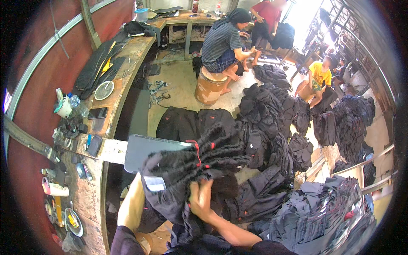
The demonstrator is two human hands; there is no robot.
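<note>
A bundle of black garments [170, 170] hangs in front of me, its gathered folds fanning out to the right. A red strip [197, 153] lies across it, and a white label [154, 183] shows on its lower left. My right hand [201, 199] is closed on the bundle's near side, with the fingers curled into the cloth. My left forearm [131, 208] reaches up under the left side of the bundle, where the cloth hides the hand and its fingers. Just behind the bundle is a narrow grey board [146, 148] that juts out from the bench.
A wooden bench [91, 204] with a phone [97, 113], cups and small items runs along my left. Black garment piles [263, 110] cover the floor ahead, with a layered stack [314, 212] at near right. One person sits on a drum [210, 87]; others are farther back.
</note>
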